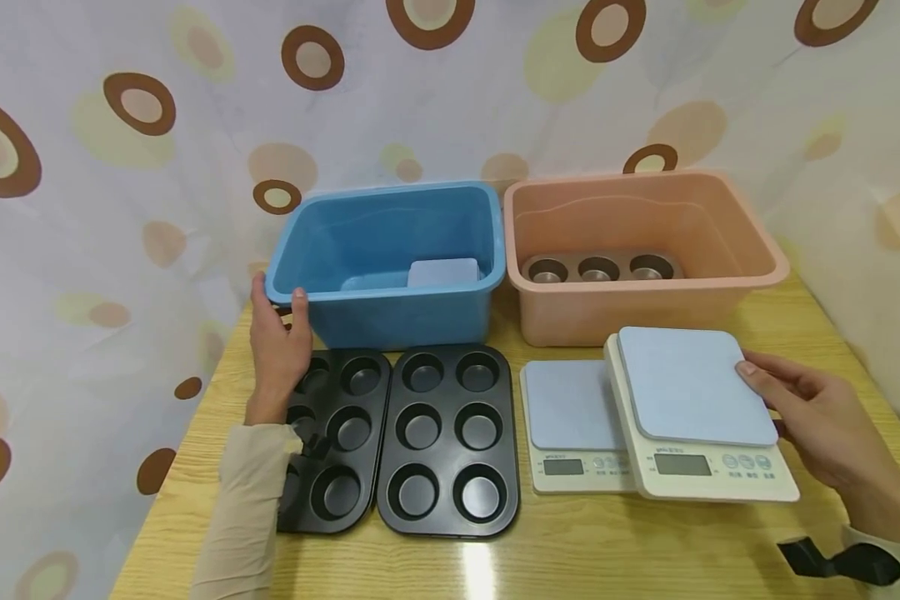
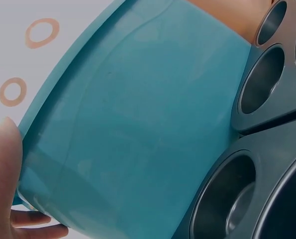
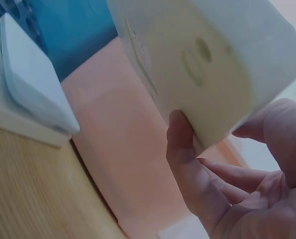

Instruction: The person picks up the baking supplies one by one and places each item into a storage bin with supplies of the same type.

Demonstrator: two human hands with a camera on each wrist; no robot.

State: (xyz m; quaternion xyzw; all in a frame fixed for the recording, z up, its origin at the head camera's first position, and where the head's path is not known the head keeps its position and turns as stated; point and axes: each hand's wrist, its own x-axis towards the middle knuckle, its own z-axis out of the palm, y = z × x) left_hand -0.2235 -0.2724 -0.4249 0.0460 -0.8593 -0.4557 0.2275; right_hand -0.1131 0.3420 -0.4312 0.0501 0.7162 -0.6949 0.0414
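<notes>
While the right hand (image 1: 825, 412) pinches the right edge of a white kitchen scale (image 1: 693, 387) above the table (image 1: 585, 550), right of a second scale (image 1: 572, 408), the left hand (image 1: 279, 358) grips the blue tub (image 1: 405, 323) at its near left corner, beyond two muffin pans (image 1: 448, 442).

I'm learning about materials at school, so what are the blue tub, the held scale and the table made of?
Blue tub: probably plastic, smooth and slightly shiny, with a rounded, moulded-looking rim.
Held scale: likely hard plastic, smooth and pale, with rounded, moulded-looking corners.
Table: wood or a wood-look covering, glossy; it shows grain lines and a bright glare.
</notes>
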